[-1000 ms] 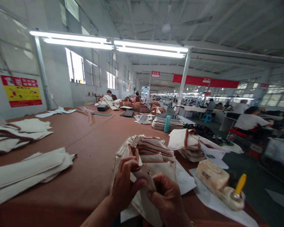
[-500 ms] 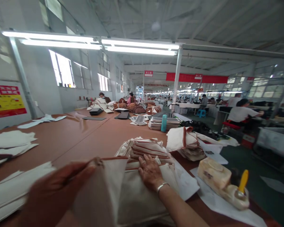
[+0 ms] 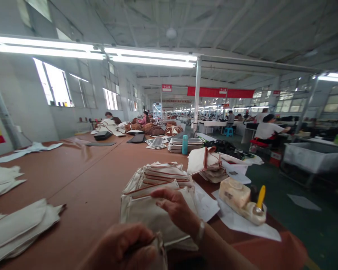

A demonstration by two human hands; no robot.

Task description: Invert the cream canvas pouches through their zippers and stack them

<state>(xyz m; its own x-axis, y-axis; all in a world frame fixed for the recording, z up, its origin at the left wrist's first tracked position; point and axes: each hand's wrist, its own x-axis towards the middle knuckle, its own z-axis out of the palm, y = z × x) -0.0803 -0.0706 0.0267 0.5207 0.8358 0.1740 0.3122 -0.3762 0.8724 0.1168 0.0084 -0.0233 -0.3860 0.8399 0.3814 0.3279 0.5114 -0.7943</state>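
Low in the view, my left hand [image 3: 129, 243] is closed on the edge of a cream fabric piece [image 3: 160, 251], which the frame's bottom partly cuts off. My right hand [image 3: 174, 208], with a bangle at the wrist, is over the front of a stack of cream fabric pieces with brown edging [image 3: 149, 210]. Its thumb and forefinger are apart, and I see nothing between them. The stacked pieces overlap and lean back on the brown table [image 3: 87, 183]. White paper [image 3: 205, 202] lies under the stack's right side.
More cream pieces lie at the left [image 3: 22, 228]. On the right are another fabric pile [image 3: 205, 163], a plastic container [image 3: 235, 193] and a yellow-handled brush [image 3: 260, 197]. A teal bottle [image 3: 184, 144] stands farther back. People sit at tables in the distance.
My left hand has moved right and down with its fabric piece. My right hand has lifted from flat on the stack, fingers now pointing left. The view has turned right.
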